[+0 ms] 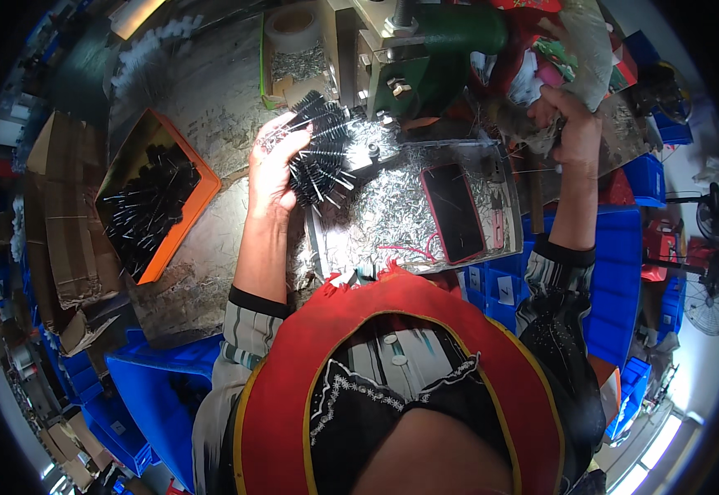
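while clutched, black brushes

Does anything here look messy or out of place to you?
Yes. Silvery metal shavings are strewn all over the workbench, and a phone lies right among them. The left hand holds a fan of black bristly pieces; the right hand grips something at the machine.

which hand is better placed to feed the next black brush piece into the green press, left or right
Left, probably. The left hand already holds a fan of black brush pieces right beside the green press. The right hand is gripping something off to the right; what it is I cannot tell.
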Demonstrator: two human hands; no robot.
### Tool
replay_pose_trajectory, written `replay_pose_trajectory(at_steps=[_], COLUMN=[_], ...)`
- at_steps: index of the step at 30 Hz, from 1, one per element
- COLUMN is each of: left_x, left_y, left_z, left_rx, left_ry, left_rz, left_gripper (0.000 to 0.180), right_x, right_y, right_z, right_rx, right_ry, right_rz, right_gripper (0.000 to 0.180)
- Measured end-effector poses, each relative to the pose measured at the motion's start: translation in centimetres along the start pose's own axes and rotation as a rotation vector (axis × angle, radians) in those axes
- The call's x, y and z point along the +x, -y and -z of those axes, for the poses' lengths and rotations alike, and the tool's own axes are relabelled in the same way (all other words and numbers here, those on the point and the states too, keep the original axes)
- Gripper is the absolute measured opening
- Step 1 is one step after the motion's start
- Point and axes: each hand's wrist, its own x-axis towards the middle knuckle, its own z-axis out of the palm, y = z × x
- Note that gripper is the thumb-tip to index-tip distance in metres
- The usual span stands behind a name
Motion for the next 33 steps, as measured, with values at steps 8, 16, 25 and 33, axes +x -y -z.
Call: replay_pose_trajectory(at_steps=[8, 16, 25, 33], left_x=[0.2, 0.6, 1.3, 1.3], left_y=[-0.3, 0.7, 0.8, 0.5], left_z=[-0.7, -0.3, -1.3, -1.9], left_rx=[0.058, 0.050, 0.018, 0.052], left_ry=[-0.043, -0.050, -0.154, -0.169], left_rz=[-0.003, -0.049, -0.165, -0.159], left_gripper=[0.036, 0.034, 0.033, 0.028], right_x=[3.3, -1.3, 1.2, 2.9], right_y=[3.6, -8.8, 1.9, 2.6], right_z=[1.5, 0.5, 1.1, 2.2], right_rx=[-0.037, -0.296, 0.029, -0.061], right_ry=[0.240, -0.253, 0.097, 0.265], right_rz=[-0.258, 0.553, -0.106, 0.050], right_gripper=[0.021, 0.004, 0.017, 0.017])
